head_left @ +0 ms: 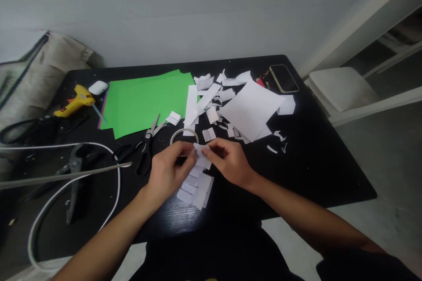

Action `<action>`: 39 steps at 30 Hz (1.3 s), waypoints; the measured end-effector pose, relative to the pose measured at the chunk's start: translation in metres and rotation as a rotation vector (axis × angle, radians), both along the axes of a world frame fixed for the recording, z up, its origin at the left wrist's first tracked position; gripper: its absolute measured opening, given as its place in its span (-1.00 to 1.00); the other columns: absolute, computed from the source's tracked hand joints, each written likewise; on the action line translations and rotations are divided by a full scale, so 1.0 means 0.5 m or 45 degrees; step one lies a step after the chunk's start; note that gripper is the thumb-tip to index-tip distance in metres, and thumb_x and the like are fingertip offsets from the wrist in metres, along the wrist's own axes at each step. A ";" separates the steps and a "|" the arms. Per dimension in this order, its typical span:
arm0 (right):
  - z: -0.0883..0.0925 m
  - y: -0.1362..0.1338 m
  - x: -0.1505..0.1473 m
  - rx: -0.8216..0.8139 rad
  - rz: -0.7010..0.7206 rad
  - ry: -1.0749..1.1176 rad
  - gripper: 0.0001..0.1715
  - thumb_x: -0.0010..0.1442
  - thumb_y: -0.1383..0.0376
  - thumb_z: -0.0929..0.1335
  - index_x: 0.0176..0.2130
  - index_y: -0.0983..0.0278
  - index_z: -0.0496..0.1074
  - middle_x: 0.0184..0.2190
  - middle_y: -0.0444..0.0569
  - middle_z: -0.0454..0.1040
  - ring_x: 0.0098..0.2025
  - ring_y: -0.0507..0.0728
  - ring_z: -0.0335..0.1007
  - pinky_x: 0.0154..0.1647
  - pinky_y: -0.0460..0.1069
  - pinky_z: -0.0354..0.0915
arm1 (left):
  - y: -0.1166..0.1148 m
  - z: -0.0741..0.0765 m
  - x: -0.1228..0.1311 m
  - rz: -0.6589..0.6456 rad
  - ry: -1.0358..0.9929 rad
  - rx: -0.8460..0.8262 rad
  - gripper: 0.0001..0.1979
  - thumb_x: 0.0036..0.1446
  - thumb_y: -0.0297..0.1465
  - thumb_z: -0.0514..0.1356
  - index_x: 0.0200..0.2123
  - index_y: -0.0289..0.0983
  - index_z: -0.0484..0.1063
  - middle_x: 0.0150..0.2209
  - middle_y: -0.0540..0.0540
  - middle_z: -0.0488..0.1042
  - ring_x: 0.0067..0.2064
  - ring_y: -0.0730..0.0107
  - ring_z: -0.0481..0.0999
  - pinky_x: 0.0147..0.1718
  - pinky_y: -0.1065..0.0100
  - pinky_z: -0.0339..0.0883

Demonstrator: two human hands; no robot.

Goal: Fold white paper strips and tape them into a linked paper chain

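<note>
Between both hands is a small piece of white paper (203,158), pinched near its upper edge. My left hand (171,164) grips its left side with thumb and fingertips. On the right side my right hand (230,160) pinches it the same way. Just below lies a pile of folded white paper pieces (195,189) on the black table. A pale ring (180,132) rests behind my left fingers, partly hidden by them. Black-handled scissors (148,142) lie open to the left of my left hand. A small folded paper piece (209,134) sits just beyond my fingertips.
Green sheets (148,101) cover the back left of the black table (316,167). White strips, scraps and a large white sheet (252,109) lie at the back right, near a phone (284,78). A yellow glue gun (76,100), pliers (75,180) and a looping white cable (119,184) are leftward.
</note>
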State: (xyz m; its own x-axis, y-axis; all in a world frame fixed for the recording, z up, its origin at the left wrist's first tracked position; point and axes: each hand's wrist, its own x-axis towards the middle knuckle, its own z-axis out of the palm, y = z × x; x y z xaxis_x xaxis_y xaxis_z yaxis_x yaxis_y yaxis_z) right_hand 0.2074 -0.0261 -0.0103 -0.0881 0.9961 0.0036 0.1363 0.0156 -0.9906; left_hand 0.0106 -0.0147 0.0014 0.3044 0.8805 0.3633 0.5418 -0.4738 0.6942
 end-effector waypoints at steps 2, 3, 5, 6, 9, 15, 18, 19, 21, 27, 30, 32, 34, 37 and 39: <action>0.001 -0.001 0.000 0.004 -0.017 -0.002 -0.77 0.27 0.13 0.49 -0.30 0.24 0.60 -0.39 -0.06 0.61 -0.36 0.11 0.51 -0.33 0.00 0.42 | -0.002 0.001 0.000 0.002 -0.015 -0.011 -0.95 0.29 -0.44 0.26 -0.24 -0.26 0.53 -0.34 -0.01 0.65 -0.37 0.46 0.62 -0.31 0.47 0.51; 0.002 -0.001 -0.001 0.011 -0.025 -0.002 -0.77 0.26 0.13 0.49 -0.30 0.25 0.60 -0.39 -0.06 0.61 -0.36 0.11 0.51 -0.33 0.00 0.41 | -0.002 0.002 -0.001 0.002 -0.022 -0.008 -0.96 0.29 -0.45 0.26 -0.24 -0.27 0.53 -0.34 -0.01 0.65 -0.37 0.47 0.61 -0.32 0.48 0.50; 0.005 -0.003 -0.002 0.019 -0.034 -0.004 -0.77 0.26 0.14 0.49 -0.31 0.25 0.60 -0.40 -0.05 0.61 -0.38 0.10 0.50 -0.35 -0.01 0.40 | -0.002 0.002 -0.001 -0.002 -0.032 0.003 -0.97 0.28 -0.45 0.27 -0.25 -0.27 0.53 -0.34 -0.01 0.64 -0.38 0.48 0.60 -0.34 0.49 0.49; 0.006 -0.003 -0.002 0.018 -0.036 -0.005 -0.78 0.27 0.14 0.49 -0.31 0.25 0.60 -0.41 -0.05 0.61 -0.39 0.10 0.49 -0.36 -0.01 0.39 | -0.002 0.002 -0.001 -0.002 -0.036 0.010 -0.97 0.28 -0.46 0.27 -0.25 -0.27 0.53 -0.35 -0.01 0.64 -0.39 0.49 0.60 -0.35 0.50 0.48; 0.006 -0.004 -0.003 0.017 -0.052 -0.003 -0.77 0.26 0.14 0.48 -0.32 0.26 0.59 -0.40 -0.05 0.62 -0.40 0.09 0.49 -0.37 -0.01 0.39 | -0.002 0.002 -0.001 0.006 -0.042 0.023 -0.97 0.28 -0.46 0.27 -0.25 -0.28 0.53 -0.37 0.00 0.63 -0.41 0.52 0.58 -0.38 0.52 0.47; 0.001 -0.003 -0.001 0.014 -0.060 -0.009 -0.75 0.25 0.15 0.49 -0.36 0.28 0.57 -0.45 -0.07 0.58 -0.44 0.07 0.46 -0.40 -0.04 0.37 | 0.001 -0.002 -0.002 -0.006 -0.011 0.063 -0.96 0.28 -0.46 0.27 -0.26 -0.28 0.52 -0.35 -0.01 0.64 -0.39 0.50 0.60 -0.34 0.50 0.49; -0.001 -0.003 -0.001 0.046 -0.004 -0.021 -0.78 0.27 0.18 0.47 -0.35 0.27 0.57 -0.45 -0.08 0.57 -0.42 0.06 0.47 -0.39 -0.05 0.37 | 0.004 -0.007 -0.002 -0.024 0.022 0.075 -0.97 0.30 -0.44 0.27 -0.21 -0.28 0.52 -0.29 -0.04 0.66 -0.32 0.45 0.64 -0.26 0.45 0.52; -0.002 -0.004 -0.001 0.066 0.019 -0.024 -0.80 0.27 0.19 0.47 -0.34 0.27 0.57 -0.44 -0.09 0.57 -0.41 0.06 0.48 -0.39 -0.05 0.37 | 0.005 -0.008 -0.002 -0.033 0.031 0.080 -0.95 0.30 -0.43 0.27 -0.19 -0.28 0.53 -0.27 -0.05 0.67 -0.30 0.43 0.66 -0.25 0.43 0.53; -0.003 -0.003 -0.002 0.106 0.055 -0.026 -0.83 0.28 0.22 0.46 -0.31 0.27 0.58 -0.42 -0.09 0.58 -0.39 0.06 0.49 -0.37 -0.05 0.38 | 0.005 -0.009 -0.003 -0.055 0.054 0.084 -0.93 0.32 -0.43 0.27 -0.16 -0.28 0.53 -0.24 -0.06 0.67 -0.27 0.41 0.67 -0.23 0.42 0.53; 0.001 0.000 0.001 0.138 0.075 -0.053 -0.83 0.30 0.23 0.45 -0.30 0.27 0.58 -0.41 -0.10 0.58 -0.39 0.04 0.47 -0.37 -0.06 0.37 | 0.009 -0.006 -0.009 -0.151 0.133 0.101 -0.95 0.37 -0.46 0.22 -0.14 -0.28 0.48 -0.23 -0.08 0.64 -0.26 0.42 0.65 -0.23 0.42 0.51; 0.004 0.001 0.003 0.123 0.082 -0.067 -0.83 0.29 0.23 0.45 -0.32 0.27 0.57 -0.43 -0.10 0.57 -0.41 0.03 0.46 -0.38 -0.07 0.35 | 0.009 -0.004 -0.011 -0.175 0.156 0.115 -0.97 0.38 -0.45 0.21 -0.16 -0.29 0.45 -0.27 -0.07 0.60 -0.29 0.42 0.62 -0.28 0.43 0.48; 0.004 0.000 0.003 0.102 0.071 -0.073 -0.82 0.28 0.22 0.45 -0.33 0.27 0.56 -0.44 -0.10 0.56 -0.42 0.04 0.45 -0.39 -0.06 0.35 | 0.008 -0.003 -0.010 -0.165 0.159 0.113 -0.98 0.37 -0.46 0.21 -0.18 -0.28 0.44 -0.29 -0.05 0.58 -0.30 0.43 0.61 -0.30 0.44 0.47; 0.003 -0.001 0.003 0.083 0.055 -0.079 -0.80 0.27 0.21 0.45 -0.34 0.27 0.56 -0.45 -0.10 0.54 -0.43 0.05 0.43 -0.40 -0.05 0.34 | 0.005 -0.001 -0.008 -0.142 0.153 0.108 -0.98 0.36 -0.46 0.21 -0.19 -0.28 0.43 -0.30 -0.04 0.57 -0.31 0.44 0.60 -0.31 0.46 0.46; 0.003 -0.003 0.001 0.064 0.040 -0.072 -0.80 0.27 0.20 0.46 -0.35 0.27 0.55 -0.46 -0.10 0.53 -0.43 0.05 0.42 -0.41 -0.05 0.33 | 0.001 -0.001 -0.004 -0.107 0.132 0.097 -0.98 0.36 -0.46 0.22 -0.20 -0.27 0.42 -0.33 -0.01 0.55 -0.35 0.49 0.56 -0.37 0.50 0.42; 0.004 -0.004 0.000 0.053 0.031 -0.061 -0.80 0.26 0.20 0.46 -0.36 0.27 0.54 -0.46 -0.10 0.53 -0.43 0.05 0.42 -0.41 -0.05 0.33 | -0.002 -0.002 -0.003 -0.081 0.120 0.082 -0.97 0.35 -0.45 0.22 -0.20 -0.27 0.42 -0.34 0.00 0.55 -0.38 0.51 0.55 -0.41 0.53 0.40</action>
State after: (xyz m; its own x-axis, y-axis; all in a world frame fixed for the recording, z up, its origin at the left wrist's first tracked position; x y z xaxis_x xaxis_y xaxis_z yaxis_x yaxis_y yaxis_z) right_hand 0.2076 -0.0279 -0.0082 -0.1137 0.9927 0.0399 0.1826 0.0604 -0.9813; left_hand 0.0093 -0.0156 0.0004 0.3945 0.8339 0.3859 0.5703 -0.5515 0.6088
